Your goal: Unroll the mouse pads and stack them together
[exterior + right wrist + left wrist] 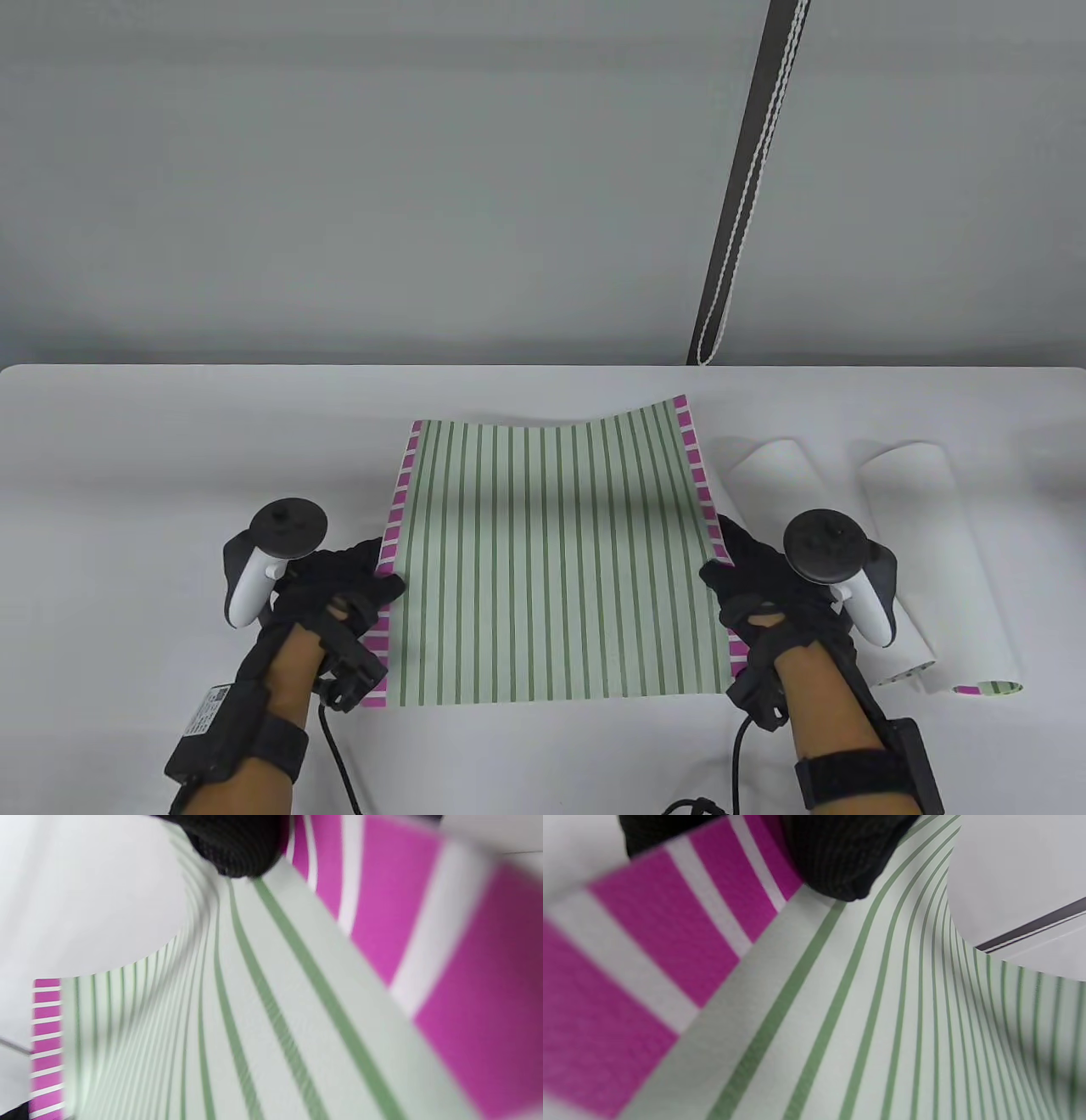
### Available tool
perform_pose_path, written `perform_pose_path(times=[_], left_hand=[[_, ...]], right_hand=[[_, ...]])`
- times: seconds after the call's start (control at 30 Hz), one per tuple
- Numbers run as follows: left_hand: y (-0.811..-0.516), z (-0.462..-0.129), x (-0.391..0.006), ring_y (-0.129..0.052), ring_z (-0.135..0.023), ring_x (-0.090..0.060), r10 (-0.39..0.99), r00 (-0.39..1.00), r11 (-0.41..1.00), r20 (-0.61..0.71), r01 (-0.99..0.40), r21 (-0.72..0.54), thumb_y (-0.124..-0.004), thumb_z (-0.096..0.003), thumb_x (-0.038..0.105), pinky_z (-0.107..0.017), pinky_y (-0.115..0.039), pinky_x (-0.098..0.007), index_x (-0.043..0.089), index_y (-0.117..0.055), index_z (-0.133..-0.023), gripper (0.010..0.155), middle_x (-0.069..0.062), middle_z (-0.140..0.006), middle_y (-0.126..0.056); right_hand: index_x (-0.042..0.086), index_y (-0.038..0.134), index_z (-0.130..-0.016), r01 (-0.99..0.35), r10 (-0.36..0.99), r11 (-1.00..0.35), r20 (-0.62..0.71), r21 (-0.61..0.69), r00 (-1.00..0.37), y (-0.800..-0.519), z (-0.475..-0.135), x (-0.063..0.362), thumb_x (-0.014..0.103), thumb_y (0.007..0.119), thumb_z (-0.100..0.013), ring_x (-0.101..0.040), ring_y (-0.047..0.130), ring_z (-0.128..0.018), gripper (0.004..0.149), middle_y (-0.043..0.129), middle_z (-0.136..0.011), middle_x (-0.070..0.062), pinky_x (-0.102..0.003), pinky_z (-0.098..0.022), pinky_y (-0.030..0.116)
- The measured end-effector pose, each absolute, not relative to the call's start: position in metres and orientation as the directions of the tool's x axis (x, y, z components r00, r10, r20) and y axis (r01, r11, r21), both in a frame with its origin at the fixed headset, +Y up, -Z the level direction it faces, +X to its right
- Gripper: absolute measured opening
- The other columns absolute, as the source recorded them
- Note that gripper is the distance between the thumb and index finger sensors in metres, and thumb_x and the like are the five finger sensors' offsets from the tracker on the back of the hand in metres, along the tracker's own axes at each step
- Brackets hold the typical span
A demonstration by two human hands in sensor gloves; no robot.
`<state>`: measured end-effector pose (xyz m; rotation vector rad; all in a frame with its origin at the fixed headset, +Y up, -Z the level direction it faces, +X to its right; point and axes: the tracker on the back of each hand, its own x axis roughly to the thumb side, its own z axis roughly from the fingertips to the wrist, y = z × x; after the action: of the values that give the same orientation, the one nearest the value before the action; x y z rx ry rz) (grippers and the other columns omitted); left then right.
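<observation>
An unrolled mouse pad (pixel 551 560), pale green with dark green stripes and magenta-and-white side borders, is spread at the table's middle, its far edge curling up. My left hand (pixel 361 586) grips its left border. My right hand (pixel 734 564) grips its right border. Two rolled mouse pads, white side out, lie to the right: one (pixel 814 526) partly behind my right hand, one (pixel 942 560) further right. The pad fills the left wrist view (pixel 865 1018), a gloved fingertip (pixel 840 861) on it. It fills the right wrist view too (pixel 271 1018), a fingertip (pixel 237 844) on it.
The white table (pixel 127 441) reaches a grey wall at the back. A dark strap with white cord (pixel 747 187) hangs against the wall at the back right. Cables (pixel 339 755) trail from my wrists at the near edge.
</observation>
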<state>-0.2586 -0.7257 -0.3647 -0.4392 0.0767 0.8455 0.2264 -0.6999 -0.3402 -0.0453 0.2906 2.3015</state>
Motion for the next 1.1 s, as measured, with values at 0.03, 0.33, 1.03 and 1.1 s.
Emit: perform_pose_path(times=[0.03,0.33,1.03,1.1], left_hand=[[-0.730,-0.365,-0.257,-0.104,-0.055,-0.022,0.683,0.688,0.606,-0.247,-0.722,-0.335,-0.087,-0.0403,0.030,-0.051,-0.086,-0.046,0.027,-0.072,-0.095,0.057,-0.002,-0.073,-0.095],[-0.759,-0.371,-0.245,-0.106,-0.043,-0.017,0.472,0.805,0.737,-0.360,-0.584,-0.339,-0.088,-0.0387,0.037,-0.043,-0.090,-0.041,0.023,-0.076,-0.092,0.056,-0.003,-0.065,-0.100],[-0.766,-0.368,-0.242,-0.104,-0.039,-0.011,0.394,0.839,0.797,-0.375,-0.515,-0.315,-0.088,-0.0365,0.049,-0.040,-0.091,-0.037,0.024,-0.076,-0.092,0.062,0.003,-0.059,-0.100],[-0.765,-0.365,-0.244,-0.104,-0.041,-0.012,0.389,0.839,0.803,-0.381,-0.511,-0.306,-0.087,-0.0362,0.050,-0.043,-0.089,-0.037,0.024,-0.071,-0.095,0.066,0.003,-0.063,-0.099]], right_hand=[[0.011,0.062,-0.103,-0.735,0.719,-0.650,-0.159,0.191,-0.677,-0.710,-0.343,0.226,0.017,0.084,-0.051,-0.032,0.100,-0.056,0.057,0.087,-0.079,-0.019,-0.047,-0.044,0.085],[0.006,0.063,-0.101,-0.674,0.604,-0.708,-0.315,0.210,-0.732,-0.765,-0.351,0.220,0.018,0.086,-0.049,-0.030,0.104,-0.050,0.058,0.094,-0.072,-0.020,-0.044,-0.039,0.088],[0.008,0.058,-0.104,-0.566,0.481,-0.792,-0.337,0.227,-0.809,-0.770,-0.355,0.215,0.027,0.084,-0.053,-0.022,0.101,-0.048,0.060,0.092,-0.073,-0.014,-0.039,-0.040,0.087],[0.007,0.052,-0.105,-0.575,0.493,-0.790,-0.337,0.212,-0.802,-0.768,-0.353,0.216,0.027,0.084,-0.053,-0.023,0.101,-0.050,0.064,0.090,-0.077,-0.017,-0.040,-0.042,0.087]])
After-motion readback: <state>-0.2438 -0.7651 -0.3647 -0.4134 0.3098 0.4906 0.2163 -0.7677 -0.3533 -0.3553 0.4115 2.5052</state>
